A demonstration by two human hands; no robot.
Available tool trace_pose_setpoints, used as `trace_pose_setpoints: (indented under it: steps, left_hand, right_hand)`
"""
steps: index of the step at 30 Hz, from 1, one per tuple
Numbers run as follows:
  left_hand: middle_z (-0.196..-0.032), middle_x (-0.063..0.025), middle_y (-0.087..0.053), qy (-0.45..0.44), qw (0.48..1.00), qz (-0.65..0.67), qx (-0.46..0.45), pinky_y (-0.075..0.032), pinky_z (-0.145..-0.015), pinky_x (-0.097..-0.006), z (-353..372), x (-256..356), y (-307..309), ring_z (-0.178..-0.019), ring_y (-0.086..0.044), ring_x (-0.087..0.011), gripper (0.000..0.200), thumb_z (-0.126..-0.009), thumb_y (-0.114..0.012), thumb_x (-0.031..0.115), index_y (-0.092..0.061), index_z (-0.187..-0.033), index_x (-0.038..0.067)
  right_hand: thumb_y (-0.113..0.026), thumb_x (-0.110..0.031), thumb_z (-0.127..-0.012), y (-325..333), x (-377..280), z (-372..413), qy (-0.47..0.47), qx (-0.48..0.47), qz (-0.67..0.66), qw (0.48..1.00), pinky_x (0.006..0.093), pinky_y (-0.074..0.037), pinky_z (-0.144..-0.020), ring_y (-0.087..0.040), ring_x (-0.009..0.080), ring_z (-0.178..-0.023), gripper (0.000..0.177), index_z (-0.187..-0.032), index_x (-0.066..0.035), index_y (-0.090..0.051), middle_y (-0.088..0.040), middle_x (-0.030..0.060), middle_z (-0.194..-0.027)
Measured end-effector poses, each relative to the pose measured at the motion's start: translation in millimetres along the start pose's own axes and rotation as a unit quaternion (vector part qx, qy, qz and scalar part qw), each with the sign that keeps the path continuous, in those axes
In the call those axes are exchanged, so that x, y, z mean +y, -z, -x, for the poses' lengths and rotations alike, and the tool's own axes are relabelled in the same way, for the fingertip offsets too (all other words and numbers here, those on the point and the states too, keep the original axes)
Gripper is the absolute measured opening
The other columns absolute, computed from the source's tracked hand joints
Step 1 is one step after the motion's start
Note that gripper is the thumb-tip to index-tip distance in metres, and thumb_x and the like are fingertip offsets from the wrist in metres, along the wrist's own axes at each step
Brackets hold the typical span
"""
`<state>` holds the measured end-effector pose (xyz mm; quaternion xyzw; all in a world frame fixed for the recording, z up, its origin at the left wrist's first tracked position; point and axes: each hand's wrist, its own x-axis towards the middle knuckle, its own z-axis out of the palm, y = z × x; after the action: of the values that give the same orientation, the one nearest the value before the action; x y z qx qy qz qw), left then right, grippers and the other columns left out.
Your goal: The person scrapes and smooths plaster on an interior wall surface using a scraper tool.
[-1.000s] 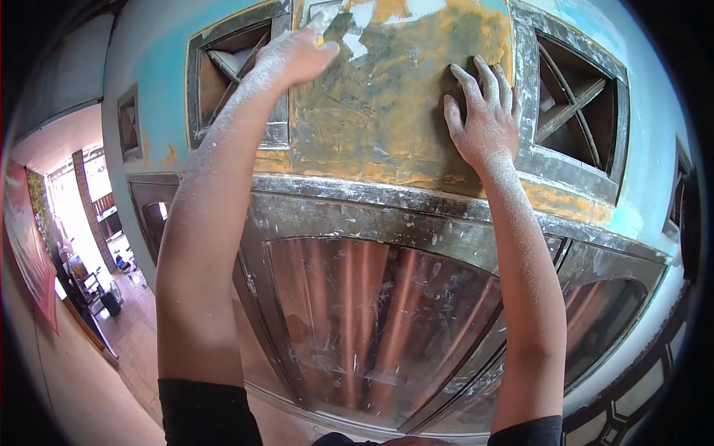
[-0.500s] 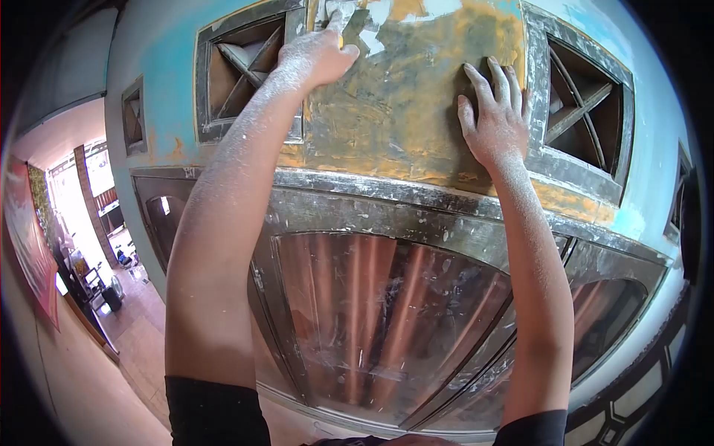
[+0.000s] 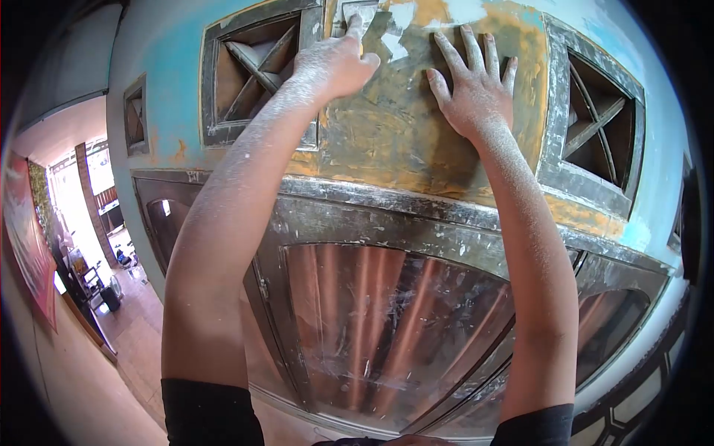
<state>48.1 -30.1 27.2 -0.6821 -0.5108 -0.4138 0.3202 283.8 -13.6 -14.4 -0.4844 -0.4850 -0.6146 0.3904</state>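
My left hand (image 3: pixel 335 65), dusted with white powder, reaches to the top left of the brown and ochre wall panel (image 3: pixel 394 134). Its index finger points up over a pale flat piece (image 3: pixel 360 10) against the wall; the other fingers are mostly hidden by the back of the hand. Fingers spread, my right hand (image 3: pixel 476 89) lies flat on the panel's right half and holds nothing. White patches (image 3: pixel 401 30) mark the panel between the two hands. Powder also coats both forearms.
Framed openings with crossed bars (image 3: pixel 256 70) (image 3: pixel 599 123) flank the panel. Below runs a dark, paint-spotted wooden ledge (image 3: pixel 387 197) above arched glass (image 3: pixel 394 320) with reddish curtains behind. At far left, a bright doorway (image 3: pixel 74 201) shows a tiled floor and several items.
My right hand has shifted up and left across the panel, its fingers spread wider. My left hand appears slightly farther right and lower as the view has moved.
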Motion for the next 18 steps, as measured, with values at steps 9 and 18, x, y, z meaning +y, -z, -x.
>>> trace_pose_setpoints:
  steps: [9,18]
  left_hand:
    - [-0.135,-0.0241,-0.065,-0.024,0.999,-0.024,0.024,-0.049,-0.106,-0.0485,-10,-5,5,-0.122,-0.065,-0.0388,0.080,-0.097,-0.050,0.049,-0.025,-0.164,0.013]
    - [-0.132,-0.0250,-0.066,-0.006,1.000,0.005,-0.004,-0.049,-0.106,-0.0508,-14,-19,17,-0.121,-0.064,-0.0420,0.075,-0.095,-0.052,0.051,-0.042,-0.157,0.011]
  right_hand:
    - [-0.037,-0.060,-0.106,-2,2,2,-0.001,0.000,0.011,1.000,0.0642,-0.012,-0.126,-0.019,0.0308,-0.159,0.060,-0.162,-0.041,-0.028,-0.025,0.0027,-0.171]
    - [-0.038,-0.059,-0.106,-1,-2,6,-0.007,0.002,-0.013,1.000,0.0639,-0.012,-0.126,-0.019,0.0309,-0.158,0.060,-0.162,-0.042,-0.028,-0.024,0.0022,-0.171]
